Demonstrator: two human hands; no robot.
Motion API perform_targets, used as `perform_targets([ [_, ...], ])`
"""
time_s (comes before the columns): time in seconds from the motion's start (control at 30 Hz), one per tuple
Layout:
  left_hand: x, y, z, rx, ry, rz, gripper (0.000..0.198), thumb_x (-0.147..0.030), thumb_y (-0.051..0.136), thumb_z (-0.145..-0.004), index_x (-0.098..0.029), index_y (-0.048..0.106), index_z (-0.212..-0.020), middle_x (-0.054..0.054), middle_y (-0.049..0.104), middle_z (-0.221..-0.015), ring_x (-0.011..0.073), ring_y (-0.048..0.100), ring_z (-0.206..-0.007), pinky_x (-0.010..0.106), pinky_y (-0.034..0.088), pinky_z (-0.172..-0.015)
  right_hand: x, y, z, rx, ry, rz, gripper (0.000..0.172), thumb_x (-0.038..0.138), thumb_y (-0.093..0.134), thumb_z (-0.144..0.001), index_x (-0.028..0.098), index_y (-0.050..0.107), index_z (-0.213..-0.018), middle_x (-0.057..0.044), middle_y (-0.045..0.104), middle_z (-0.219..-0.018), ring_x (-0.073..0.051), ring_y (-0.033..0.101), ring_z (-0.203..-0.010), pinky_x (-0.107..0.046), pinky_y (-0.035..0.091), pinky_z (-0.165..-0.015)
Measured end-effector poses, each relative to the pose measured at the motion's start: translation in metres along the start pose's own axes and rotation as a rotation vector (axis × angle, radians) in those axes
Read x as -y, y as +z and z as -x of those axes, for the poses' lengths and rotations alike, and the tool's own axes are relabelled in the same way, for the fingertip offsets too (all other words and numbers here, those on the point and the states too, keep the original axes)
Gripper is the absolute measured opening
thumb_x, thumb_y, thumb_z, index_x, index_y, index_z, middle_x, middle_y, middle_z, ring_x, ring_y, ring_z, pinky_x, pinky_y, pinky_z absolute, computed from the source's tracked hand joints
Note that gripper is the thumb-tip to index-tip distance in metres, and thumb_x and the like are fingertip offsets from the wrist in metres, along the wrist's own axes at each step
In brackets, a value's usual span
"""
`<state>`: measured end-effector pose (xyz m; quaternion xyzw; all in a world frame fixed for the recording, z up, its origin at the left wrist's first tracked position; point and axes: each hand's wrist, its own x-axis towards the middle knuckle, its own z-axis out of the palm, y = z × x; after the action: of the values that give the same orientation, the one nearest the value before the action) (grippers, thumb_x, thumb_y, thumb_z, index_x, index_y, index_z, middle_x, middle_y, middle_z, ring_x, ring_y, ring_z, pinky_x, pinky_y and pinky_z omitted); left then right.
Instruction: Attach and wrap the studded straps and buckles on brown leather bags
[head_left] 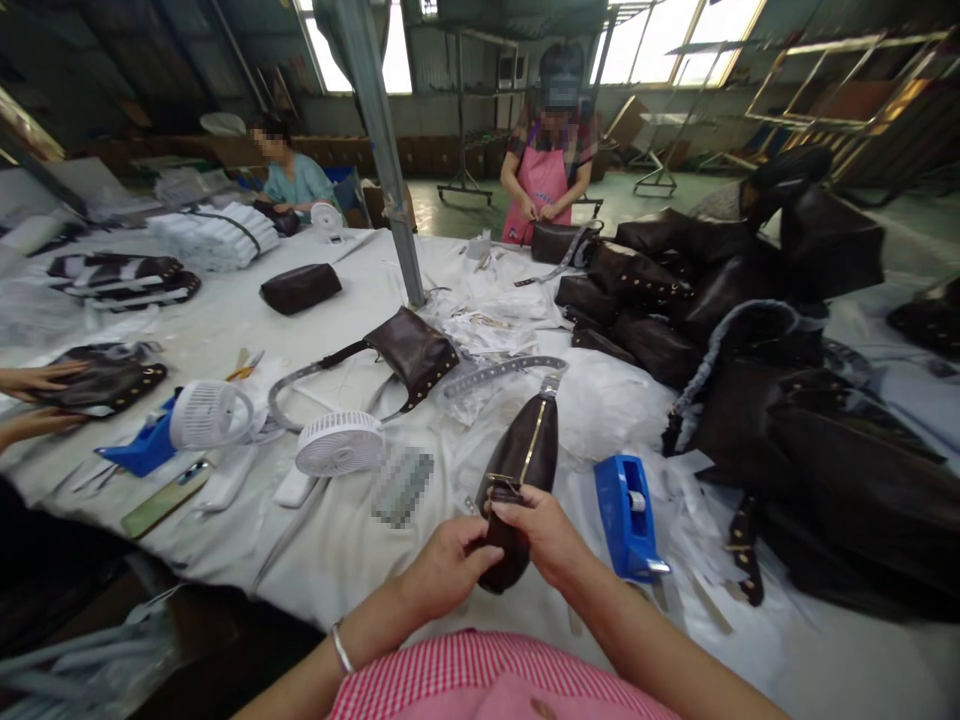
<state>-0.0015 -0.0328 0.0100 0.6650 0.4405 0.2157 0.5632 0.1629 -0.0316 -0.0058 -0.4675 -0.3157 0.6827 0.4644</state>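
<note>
A dark brown leather handbag [541, 440] lies on the table right in front of me, its gold zip facing up. Its strap [510, 372], studded with metal and wrapped in clear film, stretches away to the far side. At the near end a gold buckle [504, 480] holds a short brown strap end. My right hand [547, 530] pinches that end at the buckle between thumb and fingers. From the left, my left hand [454, 560] is closed at the edge of the same strap end, thumb and fingertips against it; the exact grip is partly hidden.
A blue tape dispenser [621, 515] stands close to my right, with piled brown bags [840, 450] beyond. Leftward are a white fan [341, 443], another bag [412, 355] and a phone [166, 500]. A metal post [390, 170] rises from the table. Co-workers handle bags across and at left.
</note>
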Motion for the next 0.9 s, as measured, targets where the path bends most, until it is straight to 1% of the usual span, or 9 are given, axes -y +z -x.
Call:
perform_targets([
  [0.13, 0.011, -0.016, 0.009, -0.038, 0.039, -0.02, 0.017, -0.03, 0.059, -0.086, -0.017, 0.07, -0.084, 0.004, 0.067, -0.084, 0.0181, 0.059, -0.081, 0.027, 0.044, -0.077, 0.031, 0.0, 0.018, 0.043, -0.318, 0.322, 0.024, 0.022, 0.068, -0.081, 0.023, 0.073, -0.104, -0.005, 0.072, -0.098, -0.02, 0.065, -0.09, -0.034, 0.051, -0.084],
  [0.27, 0.025, -0.025, 0.015, -0.113, -0.141, 0.095, 0.024, -0.038, 0.06, -0.086, -0.015, 0.068, -0.082, 0.004, 0.066, -0.077, 0.0172, 0.058, -0.073, 0.027, 0.045, -0.07, 0.036, 0.0, 0.032, 0.199, -0.733, 0.658, 0.044, 0.008, 0.052, -0.087, 0.032, 0.066, -0.12, -0.005, 0.068, -0.108, -0.02, 0.063, -0.098, -0.036, 0.052, -0.087],
  [0.33, 0.021, -0.026, 0.015, -0.079, -0.104, 0.188, 0.025, -0.038, 0.062, -0.086, -0.015, 0.069, -0.091, 0.006, 0.068, -0.087, 0.0191, 0.06, -0.081, 0.029, 0.047, -0.076, 0.031, 0.001, 0.031, 0.255, -0.815, 0.725, 0.052, 0.005, 0.048, -0.087, 0.033, 0.061, -0.128, -0.006, 0.067, -0.113, -0.02, 0.063, -0.1, -0.037, 0.052, -0.087],
  [0.43, 0.003, -0.023, 0.009, 0.009, 0.041, 0.294, 0.032, -0.036, 0.067, -0.082, -0.016, 0.065, -0.107, 0.009, 0.067, -0.105, 0.022, 0.061, -0.095, 0.032, 0.047, -0.088, 0.024, 0.004, 0.022, 0.179, -0.771, 0.75, 0.048, 0.009, 0.052, -0.087, 0.029, 0.059, -0.13, -0.008, 0.067, -0.118, -0.022, 0.062, -0.107, -0.04, 0.051, -0.094],
  [0.53, -0.012, -0.015, -0.002, 0.064, 0.027, 0.305, 0.028, -0.036, 0.064, -0.084, -0.015, 0.065, -0.102, 0.008, 0.068, -0.096, 0.02, 0.062, -0.086, 0.03, 0.05, -0.08, 0.021, 0.01, 0.013, 0.006, -0.59, 0.631, 0.033, 0.022, 0.062, -0.086, 0.026, 0.067, -0.118, -0.009, 0.068, -0.116, -0.026, 0.063, -0.11, -0.042, 0.051, -0.096],
  [0.63, -0.014, -0.005, -0.01, 0.115, -0.084, 0.315, 0.029, -0.039, 0.051, -0.093, -0.014, 0.064, -0.085, 0.006, 0.067, -0.075, 0.0162, 0.061, -0.069, 0.026, 0.049, -0.066, 0.021, 0.018, 0.007, -0.083, -0.279, 0.396, 0.035, 0.033, 0.073, -0.077, 0.023, 0.069, -0.11, -0.005, 0.072, -0.091, -0.023, 0.069, -0.074, -0.035, 0.059, -0.065],
  [0.7, -0.011, -0.002, -0.011, 0.176, -0.106, 0.321, 0.033, -0.038, 0.048, -0.094, -0.014, 0.063, -0.079, 0.005, 0.066, -0.071, 0.015, 0.059, -0.066, 0.026, 0.047, -0.066, 0.022, 0.02, 0.004, -0.146, -0.138, 0.267, 0.04, 0.038, 0.076, -0.072, 0.021, 0.069, -0.107, -0.002, 0.069, -0.077, -0.017, 0.062, -0.055, -0.03, 0.054, -0.05],
  [0.8, -0.005, -0.004, -0.007, 0.29, -0.096, 0.32, 0.035, -0.038, 0.05, -0.093, -0.014, 0.064, -0.072, 0.003, 0.064, -0.068, 0.0133, 0.057, -0.065, 0.024, 0.045, -0.066, 0.025, 0.019, -0.002, -0.244, -0.138, 0.258, 0.031, 0.044, 0.074, -0.074, 0.017, 0.071, -0.09, -0.002, 0.069, -0.073, -0.016, 0.061, -0.061, -0.027, 0.052, -0.058],
  [0.9, -0.003, -0.01, -0.002, 0.349, -0.096, 0.397, 0.035, -0.047, 0.058, -0.088, -0.015, 0.063, -0.077, 0.003, 0.063, -0.068, 0.013, 0.056, -0.064, 0.024, 0.044, -0.065, 0.028, 0.016, -0.004, -0.239, -0.147, 0.345, 0.034, 0.049, 0.069, -0.078, 0.016, 0.071, -0.074, -0.002, 0.067, -0.068, -0.016, 0.059, -0.064, -0.026, 0.049, -0.06],
])
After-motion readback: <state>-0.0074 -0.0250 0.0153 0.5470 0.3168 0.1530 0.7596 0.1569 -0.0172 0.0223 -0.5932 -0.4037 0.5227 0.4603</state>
